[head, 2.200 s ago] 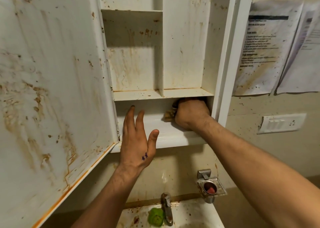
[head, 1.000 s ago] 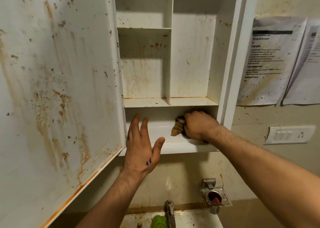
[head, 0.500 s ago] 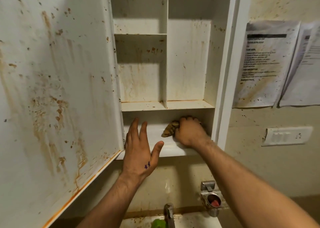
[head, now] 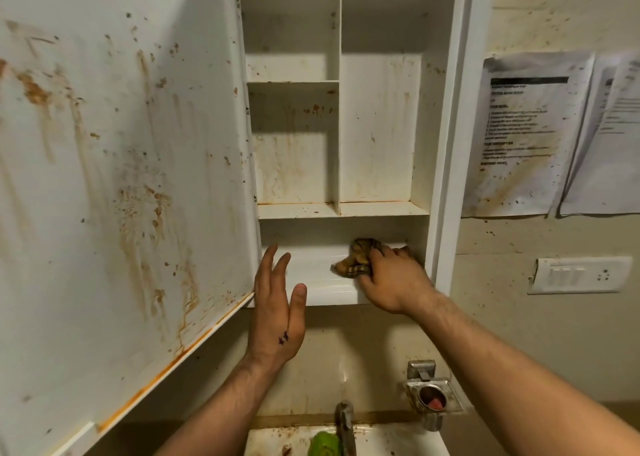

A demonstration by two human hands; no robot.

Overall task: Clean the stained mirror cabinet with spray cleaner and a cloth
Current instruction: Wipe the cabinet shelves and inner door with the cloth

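My right hand [head: 391, 279] clutched the bunched cloth [head: 358, 256] on the bottom shelf [head: 318, 277] of the cabinet [head: 446, 144], near its right wall, while my left hand [head: 277, 303], straight-fingered and holding nothing, waited at its lower left corner; firm, overlapping strokes into that corner would, I judged, serve best.

The cabinet [head: 377, 126] has three white shelves. The glossy bottom shelf [head: 311, 284] bears a crumpled brown cloth [head: 356, 256], which lies toward its 3 o'clock end and touches the surface. The middle shelf [head: 298, 210] above is speckled with rust-brown spots. A short upper shelf [head: 292, 82] sits at 10 o'clock inside the cabinet.
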